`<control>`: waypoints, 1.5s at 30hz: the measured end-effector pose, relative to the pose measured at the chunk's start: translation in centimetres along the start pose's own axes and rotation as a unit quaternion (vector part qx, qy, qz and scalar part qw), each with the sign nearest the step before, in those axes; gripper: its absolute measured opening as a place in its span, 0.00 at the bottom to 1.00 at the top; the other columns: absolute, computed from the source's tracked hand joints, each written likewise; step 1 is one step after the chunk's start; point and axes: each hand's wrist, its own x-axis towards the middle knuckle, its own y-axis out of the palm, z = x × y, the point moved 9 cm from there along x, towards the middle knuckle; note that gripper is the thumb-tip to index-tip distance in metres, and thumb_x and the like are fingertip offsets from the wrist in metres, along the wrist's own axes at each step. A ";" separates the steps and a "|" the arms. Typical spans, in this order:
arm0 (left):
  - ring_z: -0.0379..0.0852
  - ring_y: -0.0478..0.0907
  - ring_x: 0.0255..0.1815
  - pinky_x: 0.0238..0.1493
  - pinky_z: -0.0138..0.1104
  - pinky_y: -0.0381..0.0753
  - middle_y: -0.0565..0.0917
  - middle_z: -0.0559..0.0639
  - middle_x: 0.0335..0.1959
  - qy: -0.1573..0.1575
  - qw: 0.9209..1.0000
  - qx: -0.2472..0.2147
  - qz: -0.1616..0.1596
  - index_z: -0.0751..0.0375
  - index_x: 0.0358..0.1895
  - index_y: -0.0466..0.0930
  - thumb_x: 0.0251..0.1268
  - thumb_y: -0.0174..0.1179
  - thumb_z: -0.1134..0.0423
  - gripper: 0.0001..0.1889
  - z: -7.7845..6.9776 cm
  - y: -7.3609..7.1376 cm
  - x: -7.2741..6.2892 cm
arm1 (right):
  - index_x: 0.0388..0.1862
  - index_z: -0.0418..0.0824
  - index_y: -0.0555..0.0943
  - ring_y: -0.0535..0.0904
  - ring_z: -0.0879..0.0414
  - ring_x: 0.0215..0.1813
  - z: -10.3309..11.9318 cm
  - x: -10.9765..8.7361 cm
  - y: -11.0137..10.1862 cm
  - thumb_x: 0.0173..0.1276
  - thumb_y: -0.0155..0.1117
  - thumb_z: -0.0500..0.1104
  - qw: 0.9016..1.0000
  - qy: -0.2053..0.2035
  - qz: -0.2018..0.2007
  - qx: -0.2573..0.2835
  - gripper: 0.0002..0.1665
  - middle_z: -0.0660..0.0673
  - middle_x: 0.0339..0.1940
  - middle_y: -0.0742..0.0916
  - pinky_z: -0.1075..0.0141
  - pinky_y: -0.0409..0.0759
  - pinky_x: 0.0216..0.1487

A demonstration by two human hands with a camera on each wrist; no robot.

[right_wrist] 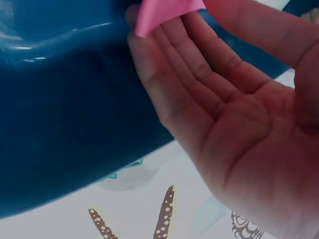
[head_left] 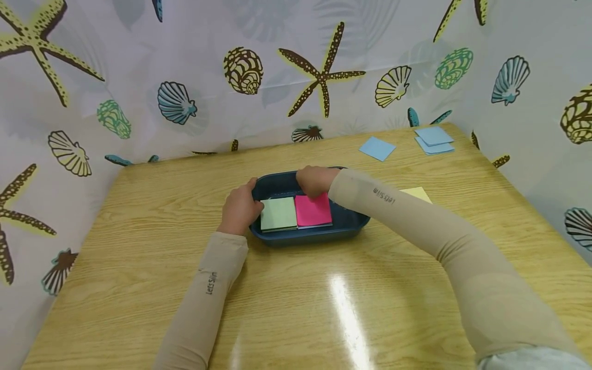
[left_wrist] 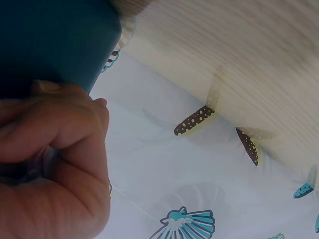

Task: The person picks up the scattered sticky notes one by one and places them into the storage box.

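A dark blue oblong tray (head_left: pixel 310 238) rests on the wooden table. Inside it, a pale green stack of sticky notes (head_left: pixel 278 214) lies beside a bright pink sticky note (head_left: pixel 314 211), with another layer showing beneath the pink. My left hand (head_left: pixel 238 208) grips the tray's left end, thumb over the rim. In the left wrist view its curled fingers (left_wrist: pixel 55 119) sit against the tray's wall. My right hand (head_left: pixel 316 181) reaches in over the far rim and pinches the pink note. The right wrist view shows the pink paper (right_wrist: pixel 164 12) between thumb and fingers.
Toward the back right of the table lie a single blue paper square (head_left: pixel 377 148) and two overlapping blue squares (head_left: pixel 433 140). A yellow paper (head_left: pixel 418 194) is partly hidden behind my right forearm. A shell-patterned cloth (head_left: pixel 208 92) stands behind the table.
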 end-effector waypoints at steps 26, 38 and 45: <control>0.44 0.61 0.15 0.17 0.33 0.61 0.75 0.57 0.19 -0.004 1.000 0.006 0.002 0.58 0.74 0.60 0.62 0.57 0.69 0.35 -0.1 -0.1 0.0 | 0.74 0.38 0.58 0.69 0.46 0.61 0.6 -1.9 3.1 0.51 0.77 0.54 0.991 0.038 0.084 -0.097 0.57 0.37 0.67 0.68 0.51 0.72 0.60; 0.45 0.63 0.17 0.17 0.33 0.61 0.81 0.63 0.28 -0.006 1.000 0.002 0.001 0.58 0.74 0.60 0.62 0.57 0.69 0.34 0.0 0.2 0.0 | 0.75 0.38 0.55 0.67 0.45 0.66 0.9 -1.6 3.6 0.55 0.74 0.54 0.990 0.032 0.085 -0.109 0.56 0.37 0.70 0.66 0.51 0.70 0.62; 0.45 0.63 0.17 0.18 0.34 0.61 0.77 0.58 0.21 -0.008 1.000 0.003 0.002 0.58 0.74 0.60 0.62 0.57 0.69 0.35 0.2 0.1 0.0 | 0.73 0.35 0.60 0.66 0.47 0.67 1.7 -3.0 1.8 0.58 0.72 0.56 0.994 -0.001 0.072 -0.088 0.52 0.38 0.69 0.68 0.55 0.69 0.63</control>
